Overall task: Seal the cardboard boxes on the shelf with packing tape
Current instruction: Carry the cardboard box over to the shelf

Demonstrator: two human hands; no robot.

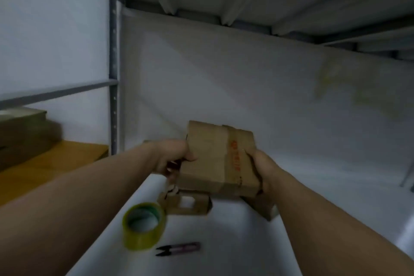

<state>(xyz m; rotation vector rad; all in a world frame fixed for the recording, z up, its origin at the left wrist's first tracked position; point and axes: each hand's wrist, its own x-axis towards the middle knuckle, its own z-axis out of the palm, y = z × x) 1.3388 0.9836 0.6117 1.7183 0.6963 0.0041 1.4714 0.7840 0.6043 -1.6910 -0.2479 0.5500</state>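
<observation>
Head view: a box [220,159] is gripped by the left hand [172,160] and right hand [267,171], fingers curled round its sides; tape [143,225] lies nearby.

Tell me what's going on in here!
A person is holding a small cardboard box up over a white shelf, the left hand gripping its left edge and the right hand its right side. A strip of tape with red print already runs across it. The tape roll and small snips lie untouched on the shelf, nearer the person.
</observation>
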